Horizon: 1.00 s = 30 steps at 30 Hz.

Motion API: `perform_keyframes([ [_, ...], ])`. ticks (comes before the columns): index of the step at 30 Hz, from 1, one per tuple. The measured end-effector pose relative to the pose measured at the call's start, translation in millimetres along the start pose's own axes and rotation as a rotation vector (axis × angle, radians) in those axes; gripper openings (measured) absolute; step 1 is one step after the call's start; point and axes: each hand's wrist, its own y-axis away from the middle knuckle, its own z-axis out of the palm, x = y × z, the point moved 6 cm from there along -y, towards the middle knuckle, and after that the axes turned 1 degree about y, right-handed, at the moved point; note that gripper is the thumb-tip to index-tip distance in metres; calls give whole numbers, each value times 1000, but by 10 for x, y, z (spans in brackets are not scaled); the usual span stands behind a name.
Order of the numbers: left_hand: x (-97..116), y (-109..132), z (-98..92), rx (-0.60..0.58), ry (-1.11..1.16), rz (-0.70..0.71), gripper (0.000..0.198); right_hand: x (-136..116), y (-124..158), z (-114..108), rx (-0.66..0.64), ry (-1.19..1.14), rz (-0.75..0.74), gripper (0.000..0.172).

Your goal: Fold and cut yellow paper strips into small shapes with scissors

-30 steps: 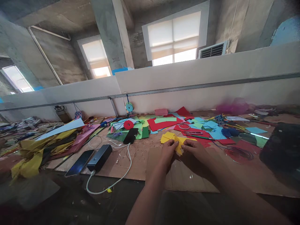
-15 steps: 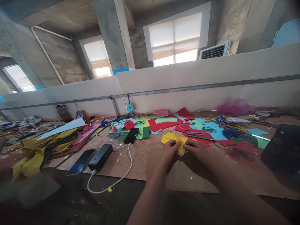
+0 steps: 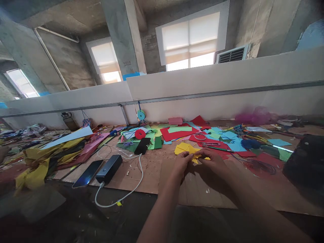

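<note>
Between my two hands is a small piece of yellow paper or felt (image 3: 195,160), partly hidden by the fingers. My left hand (image 3: 182,162) pinches its left side with thumb and fingertips. On the other side my right hand (image 3: 210,160) grips it, fingers curled close to the left ones. Both hands hover over a brown cardboard sheet (image 3: 194,192). Just behind them lies a pile of yellow pieces (image 3: 182,147). Red sheets (image 3: 172,134) and light blue pieces (image 3: 234,143) are spread beyond, with a pair of small red-handled snips (image 3: 209,144) on the red.
To the left are a phone (image 3: 87,173), a black power bank (image 3: 108,168) with a white cable (image 3: 138,184), and another dark phone (image 3: 142,146). Yellow and dark cloth (image 3: 55,153) lies farther left. A black bag-like object (image 3: 303,165) stands at right. A white partition (image 3: 202,104) runs behind.
My right hand has shifted slightly left and its fingers now cover more of the yellow piece. The hands are closer together. The view has moved very slightly.
</note>
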Motion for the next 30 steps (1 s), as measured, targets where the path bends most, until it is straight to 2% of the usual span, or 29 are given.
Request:
perform_keyframes([
  [8,-34,-33,0,-15,50,-10,46,-39,13,17,-9,7,-27,21],
  [16,35,45,64,-53,15,-8,39,-57,12,7,6,67,-37,11],
  [30,49,91,152,-97,11,-66,46,-57,4,-47,92,167,-13,16],
])
